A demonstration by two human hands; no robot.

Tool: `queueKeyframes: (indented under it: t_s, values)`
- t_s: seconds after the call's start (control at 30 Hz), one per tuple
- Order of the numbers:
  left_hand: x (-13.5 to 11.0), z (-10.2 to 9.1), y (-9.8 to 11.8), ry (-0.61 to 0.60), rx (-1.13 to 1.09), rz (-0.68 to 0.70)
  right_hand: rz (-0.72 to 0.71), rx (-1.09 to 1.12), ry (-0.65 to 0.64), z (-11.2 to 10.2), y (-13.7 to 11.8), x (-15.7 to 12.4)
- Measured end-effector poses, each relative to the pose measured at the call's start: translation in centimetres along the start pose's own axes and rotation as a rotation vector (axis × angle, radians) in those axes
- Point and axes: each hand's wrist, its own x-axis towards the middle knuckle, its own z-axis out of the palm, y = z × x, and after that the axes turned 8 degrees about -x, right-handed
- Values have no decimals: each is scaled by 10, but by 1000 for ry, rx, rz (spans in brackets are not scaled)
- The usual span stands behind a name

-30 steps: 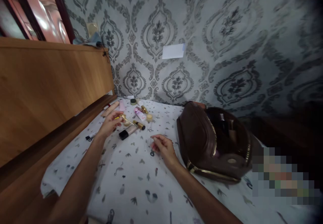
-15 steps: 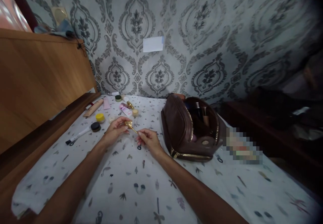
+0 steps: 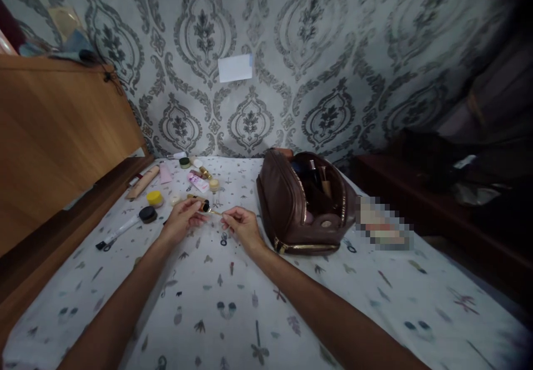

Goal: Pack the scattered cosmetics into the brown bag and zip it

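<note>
My left hand is closed around a small gold case-like item with a dark end, too small to name exactly. From that end a thin gold stem runs toward my right hand, whose thumb and fingertips pinch its tip. Both hands are just above the patterned white cloth. To the right of my right hand stands an unzipped brown makeup bag with tubes inside. Beyond my left hand lie a pink-and-white tube and a small cream-lidded jar.
On the left are a yellow-lidded jar, a dark-lidded jar, a clear-handled brush, a beige tube and a pink tube. A wooden cabinet borders the left side; a patterned wall rises behind.
The view has turned slightly right. The gold item has tilted in my left hand so its dark end shows toward my right hand. My right hand still pinches the stem.
</note>
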Motion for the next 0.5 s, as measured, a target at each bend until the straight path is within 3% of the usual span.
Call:
queueKeyframes:
  t_s: [0.5]
  values:
    - [-7,6,12,55,-3,-76,38,83,82,3,2,2]
